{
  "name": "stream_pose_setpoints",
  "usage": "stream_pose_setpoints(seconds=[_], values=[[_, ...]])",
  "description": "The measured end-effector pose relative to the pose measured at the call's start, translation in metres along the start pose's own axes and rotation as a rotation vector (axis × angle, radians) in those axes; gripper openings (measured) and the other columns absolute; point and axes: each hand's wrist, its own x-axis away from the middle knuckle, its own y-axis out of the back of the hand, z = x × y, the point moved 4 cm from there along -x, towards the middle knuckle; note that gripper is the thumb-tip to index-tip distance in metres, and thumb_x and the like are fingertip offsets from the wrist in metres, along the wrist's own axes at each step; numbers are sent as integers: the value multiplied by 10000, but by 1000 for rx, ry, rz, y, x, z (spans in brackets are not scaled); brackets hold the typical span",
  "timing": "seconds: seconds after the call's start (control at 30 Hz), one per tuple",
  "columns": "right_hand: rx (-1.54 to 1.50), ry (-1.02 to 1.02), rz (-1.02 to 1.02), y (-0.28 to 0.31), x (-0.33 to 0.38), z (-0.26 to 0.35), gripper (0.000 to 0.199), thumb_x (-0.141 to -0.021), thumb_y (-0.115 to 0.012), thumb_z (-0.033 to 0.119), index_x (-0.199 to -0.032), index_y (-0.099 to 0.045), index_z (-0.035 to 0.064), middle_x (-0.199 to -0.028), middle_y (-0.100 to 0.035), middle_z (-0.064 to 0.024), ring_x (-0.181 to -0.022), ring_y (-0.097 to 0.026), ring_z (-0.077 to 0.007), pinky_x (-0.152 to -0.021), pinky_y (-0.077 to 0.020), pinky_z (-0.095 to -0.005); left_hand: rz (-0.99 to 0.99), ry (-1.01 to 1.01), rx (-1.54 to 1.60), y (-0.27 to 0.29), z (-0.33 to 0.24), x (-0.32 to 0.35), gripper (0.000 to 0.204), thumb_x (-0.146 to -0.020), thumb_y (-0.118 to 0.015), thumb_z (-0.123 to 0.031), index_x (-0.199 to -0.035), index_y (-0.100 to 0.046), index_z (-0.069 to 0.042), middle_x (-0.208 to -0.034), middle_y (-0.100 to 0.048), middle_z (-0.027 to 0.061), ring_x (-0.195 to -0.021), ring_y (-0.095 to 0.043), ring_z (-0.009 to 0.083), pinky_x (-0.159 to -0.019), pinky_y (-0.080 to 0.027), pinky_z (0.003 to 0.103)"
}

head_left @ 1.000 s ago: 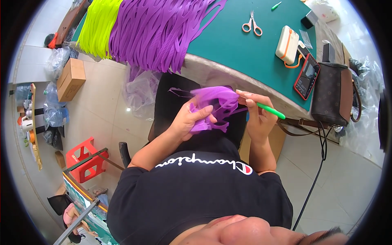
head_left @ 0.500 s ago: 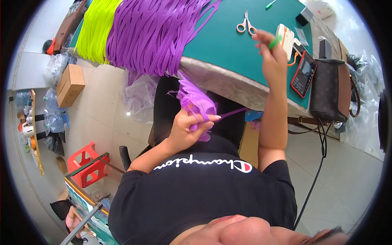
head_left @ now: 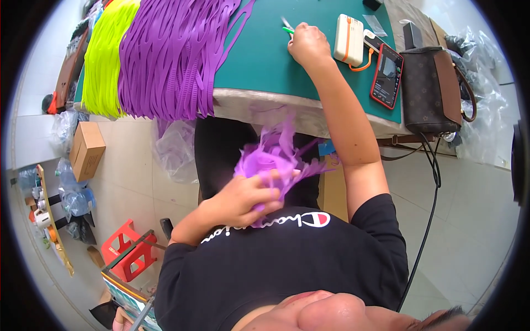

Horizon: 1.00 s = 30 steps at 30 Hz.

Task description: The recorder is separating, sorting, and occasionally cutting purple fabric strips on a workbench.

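My left hand (head_left: pixel 248 198) is closed around a crumpled bunch of thin purple rubbery strips (head_left: pixel 268 157), held over my lap and blurred by motion. Over the table, my right hand (head_left: pixel 309 44) is closed, palm down. A thin green-handled tool (head_left: pixel 287 30) pokes out at its fingers, with a pale, blurred tip beside it. The hand covers the spot around the scissors, so I cannot make them out. A thick pile of purple strips (head_left: pixel 171 60) lies to the left, beside a bundle of yellow-green strips (head_left: pixel 107 60); both hang over the table's front edge.
Right of my hand on the green table (head_left: pixel 259 60) lie a white power bank (head_left: pixel 349 41) with an orange cable, a phone (head_left: pixel 386 76) and a brown handbag (head_left: pixel 429 91). A clear plastic bag (head_left: pixel 175 151) hangs below the edge. A red stool (head_left: pixel 130 251) stands at left.
My right hand has come down to the table with the green-handled tool, over where the scissors lay. My left hand and its purple bunch have shifted nearer my body. The whole view has turned slightly.
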Motion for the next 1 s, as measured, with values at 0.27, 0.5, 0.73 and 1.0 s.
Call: stream_pose_setpoints(seconds=[0.27,0.5,0.73,1.0], values=[[60,66,-27,19,30,-28,336,-851,-641,221,-1040,-568,-47,-913,-653,-198,-859,-645,-372,-791,-520,-448,-180,216,190,-35,45,-19,212,-949,-544,-160,-1057,-682,-41,-950,-632,81,-880,-601,225,-849,-456,320],[-1126,282,311,41,122,-18,205,-845,-587,77,-1016,-515,-8,-748,-612,-68,-674,-623,-129,-603,-475,-243,-356,471,882,-43,74,-15,272,-972,-543,-202,-1046,-661,32,-1009,-660,65,-917,-588,111,-864,-450,263],[-1689,-77,911,-15,248,-52,446,-784,-719,355,-964,-587,-31,-581,-588,-59,-447,-543,-112,-436,-378,-201,-510,320,648,-30,68,-15,239,-960,-547,-183,-1020,-681,6,-921,-643,45,-849,-562,99,-808,-437,260],[-1525,-80,1097,-10,274,-66,298,-775,-684,73,-1034,-616,-58,-712,-624,-49,-597,-625,-104,-545,-475,-207,-554,25,110,-27,57,-16,114,-847,-655,-127,-897,-709,-41,-919,-599,132,-863,-564,247,-746,-457,327]])
